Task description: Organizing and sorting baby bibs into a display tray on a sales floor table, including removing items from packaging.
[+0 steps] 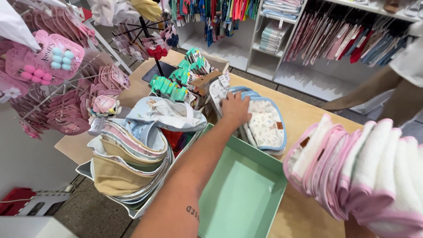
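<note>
- The left hand (235,110) lies flat, fingers spread, on the blue-edged bibs (264,125): sorting step, I think.
- The right hand is hidden under the pink-edged bibs (365,172); I cannot tell its grip.
- Next, it probably needs room beside the blue pile.

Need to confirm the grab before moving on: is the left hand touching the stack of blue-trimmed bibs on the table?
Touching. The head view shows the left hand lying flat on the top of the blue-trimmed bibs, fingers spread over the near edge with no gap.
</note>
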